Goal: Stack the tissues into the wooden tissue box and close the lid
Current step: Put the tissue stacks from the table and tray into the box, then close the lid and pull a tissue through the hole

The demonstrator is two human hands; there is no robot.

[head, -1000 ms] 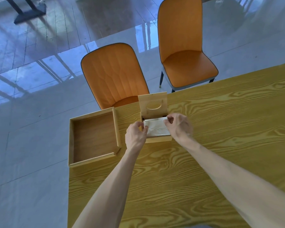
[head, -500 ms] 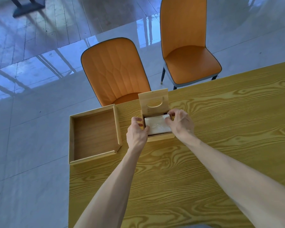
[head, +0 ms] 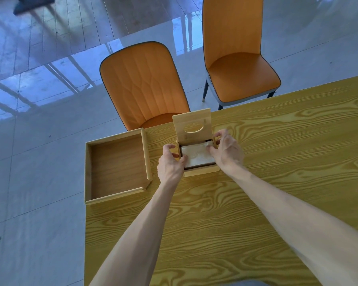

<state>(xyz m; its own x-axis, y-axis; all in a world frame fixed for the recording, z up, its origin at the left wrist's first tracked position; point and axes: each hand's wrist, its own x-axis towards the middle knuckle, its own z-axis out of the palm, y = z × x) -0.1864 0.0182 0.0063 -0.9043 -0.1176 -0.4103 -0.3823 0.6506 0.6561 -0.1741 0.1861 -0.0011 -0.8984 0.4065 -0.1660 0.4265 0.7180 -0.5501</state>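
Observation:
A small wooden tissue box [head: 201, 172] stands on the table with its hinged lid [head: 191, 123] upright at the back. A white stack of tissues [head: 197, 156] lies inside the box, just below its rim. My left hand [head: 170, 164] is at the box's left side, thumb pressed on the tissues' left edge and fingers outside the wall. My right hand [head: 226, 152] is at the right side, thumb and fingertips on the tissues' right edge, with the other fingers spread over the right wall.
An open wooden tray [head: 147, 162] sits left of the box at the corner of the yellow wood-grain table [head: 277, 162]. Two orange chairs [head: 141, 87] [head: 238, 58] stand beyond the far edge. The table's left edge drops to glossy floor.
The tissue stack has gone down from above the rim into the box. Both hands followed it down and stay at its left and right edges.

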